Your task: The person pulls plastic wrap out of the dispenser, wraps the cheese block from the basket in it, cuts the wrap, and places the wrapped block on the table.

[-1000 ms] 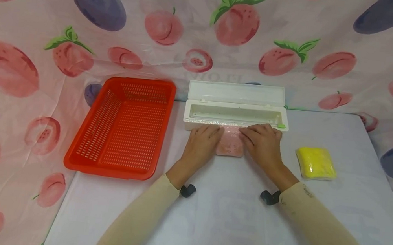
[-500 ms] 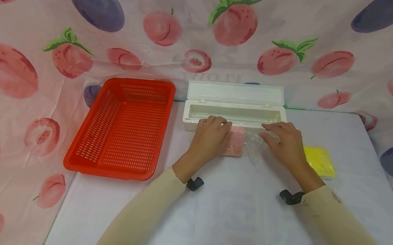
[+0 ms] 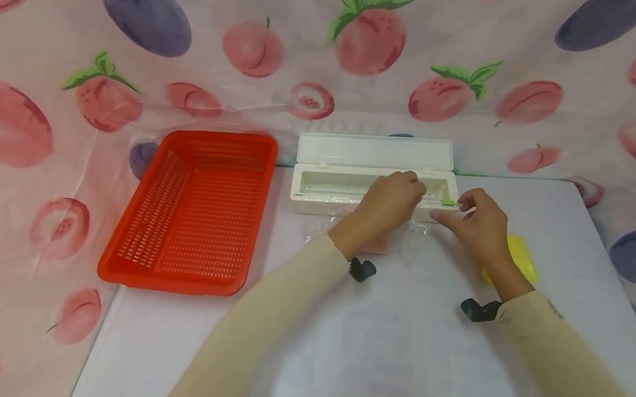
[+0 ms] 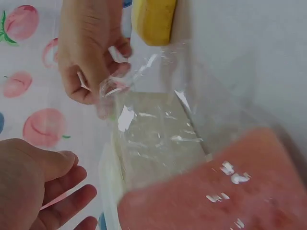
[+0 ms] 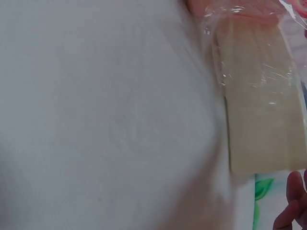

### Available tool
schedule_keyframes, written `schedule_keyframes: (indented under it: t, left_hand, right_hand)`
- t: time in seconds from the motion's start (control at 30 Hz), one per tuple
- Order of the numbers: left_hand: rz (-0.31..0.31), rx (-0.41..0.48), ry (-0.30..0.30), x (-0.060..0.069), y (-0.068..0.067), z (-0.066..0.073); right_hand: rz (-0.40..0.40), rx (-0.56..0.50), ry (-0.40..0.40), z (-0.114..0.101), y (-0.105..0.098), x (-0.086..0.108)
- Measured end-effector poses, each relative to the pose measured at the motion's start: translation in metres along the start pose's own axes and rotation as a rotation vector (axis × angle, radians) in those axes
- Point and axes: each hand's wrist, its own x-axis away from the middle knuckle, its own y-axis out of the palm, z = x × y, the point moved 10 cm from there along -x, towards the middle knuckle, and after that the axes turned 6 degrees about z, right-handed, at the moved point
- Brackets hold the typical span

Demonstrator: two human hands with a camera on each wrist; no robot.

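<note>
A long white cling film dispenser [image 3: 317, 206] stands at the back of the table with its lid raised and a green slider [image 3: 448, 202] at its right end. In front of it is a pink block [image 3: 375, 245] with clear film [image 3: 410, 238] over and around it, partly hidden by my left arm. My left hand [image 3: 389, 199] reaches across the dispenser, its fingers loosely bent and holding nothing in the left wrist view. By the slider, my right hand [image 3: 479, 223] has its thumb apart from its bent fingers. Contact between that thumb and the slider or film is unclear.
A red plastic basket [image 3: 172, 280] stands left of the dispenser. A yellow block [image 3: 521, 260] lies to the right, partly behind my right hand and wrist. A fruit-patterned cloth [image 3: 290, 4] hangs behind the white table [image 3: 383, 358].
My left hand has moved off the pink block, rightward and up over the dispenser. My right hand has shifted right from the block to the slider end. More film shows beside the block.
</note>
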Motion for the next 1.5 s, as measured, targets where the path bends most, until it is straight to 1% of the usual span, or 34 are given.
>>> schedule_keyframes:
  t: [0.07, 0.17, 0.27, 0.37, 0.47, 0.6, 0.7, 0.77, 0.9, 1.0, 1.07, 1.17, 1.3, 1.37, 1.43, 1.5]
  left_hand:
    - [-0.047, 0.025, 0.001, -0.012, 0.006, 0.005]
    - [-0.094, 0.091, -0.001, -0.027, 0.017, 0.008]
    - [-0.114, 0.167, -0.013, -0.037, 0.027, 0.009]
    - [-0.135, 0.244, -0.035, -0.044, 0.037, 0.009]
    - [-0.136, 0.319, -0.069, -0.05, 0.044, 0.008]
    - [-0.101, 0.374, -0.098, -0.055, 0.048, 0.004]
    - [-0.083, 0.417, -0.11, -0.058, 0.051, 0.002]
    - [-0.089, 0.466, -0.137, -0.058, 0.055, -0.002]
    - [-0.119, 0.537, -0.213, -0.059, 0.061, -0.009]
    - [-0.155, 0.54, -0.246, -0.06, 0.065, -0.013]
    - [-0.189, 0.544, -0.264, -0.059, 0.067, -0.015]
    - [-0.233, 0.58, -0.304, -0.057, 0.071, -0.019]
    - [-0.257, 0.66, -0.375, -0.054, 0.073, -0.024]
    - [-0.267, 0.69, -0.409, -0.053, 0.075, -0.026]
    - [-0.274, 0.701, -0.431, -0.053, 0.077, -0.027]
    - [-0.28, 0.697, -0.436, -0.054, 0.079, -0.026]
  right_hand:
    - [-0.008, 0.003, 0.028, 0.004, 0.005, 0.0]
    - [0.02, -0.001, 0.004, 0.005, 0.006, -0.001]
    - [0.051, -0.007, -0.032, 0.002, 0.005, -0.003]
    - [0.072, -0.014, -0.047, 0.001, 0.004, -0.005]
    - [0.076, -0.023, -0.043, 0.002, 0.004, -0.006]
    - [0.058, -0.041, -0.018, 0.005, 0.007, -0.009]
    - [0.04, -0.064, 0.01, 0.01, 0.01, -0.01]
    - [0.026, -0.082, 0.031, 0.014, 0.013, -0.01]
    - [-0.006, -0.122, 0.072, 0.023, 0.02, -0.009]
    - [-0.021, -0.167, 0.08, 0.025, 0.027, -0.008]
    - [-0.018, -0.198, 0.086, 0.025, 0.031, -0.007]
    - [0.001, -0.25, 0.106, 0.027, 0.035, -0.005]
    - [0.033, -0.287, 0.115, 0.029, 0.039, -0.003]
    - [0.045, -0.293, 0.1, 0.029, 0.039, -0.003]
    - [0.057, -0.3, 0.09, 0.03, 0.039, -0.003]
    - [0.072, -0.29, 0.079, 0.03, 0.038, -0.003]
